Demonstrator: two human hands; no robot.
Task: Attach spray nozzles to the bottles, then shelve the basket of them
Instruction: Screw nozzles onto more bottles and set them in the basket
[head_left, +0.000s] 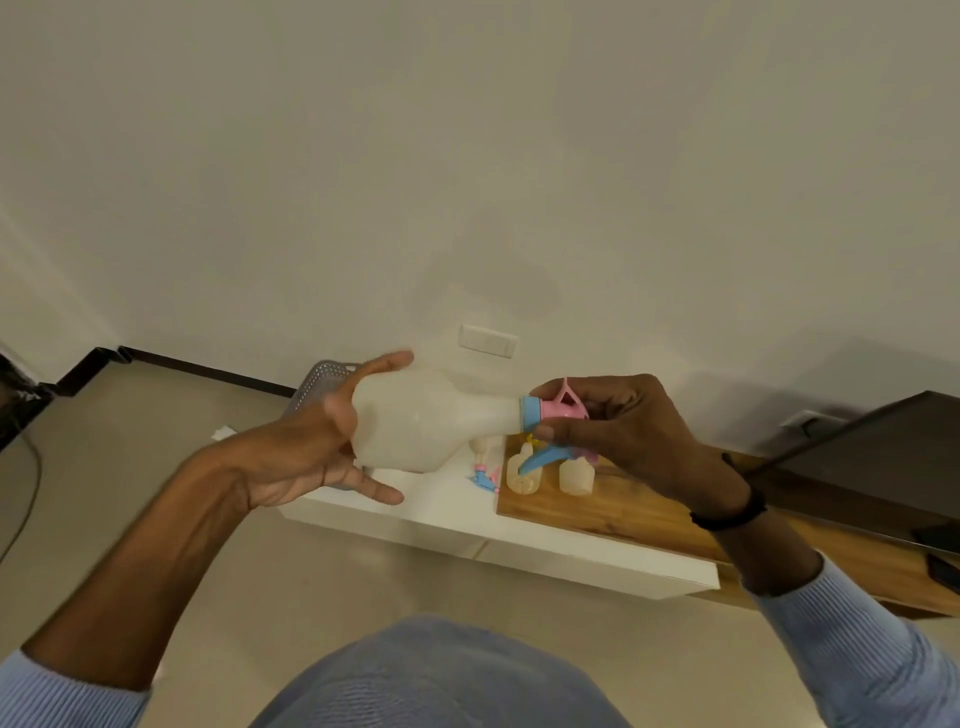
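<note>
Hands (332, 441) on unlabelled bottle (426, 421)

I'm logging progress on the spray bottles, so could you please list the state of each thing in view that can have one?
Held bottle: lying sideways in the air, neck to the right, nozzle on its neck.
Spray nozzle: blue collar over the neck; tightness cannot be told.
Left hand: cupping the bottle's base, fingers spread.
Right hand: closed around the nozzle.
Two bottles on the cabinet: upright, no nozzles visible.
Loose nozzle: lying on the cabinet, unattached.
Basket: mostly hidden, contents unseen.
</note>
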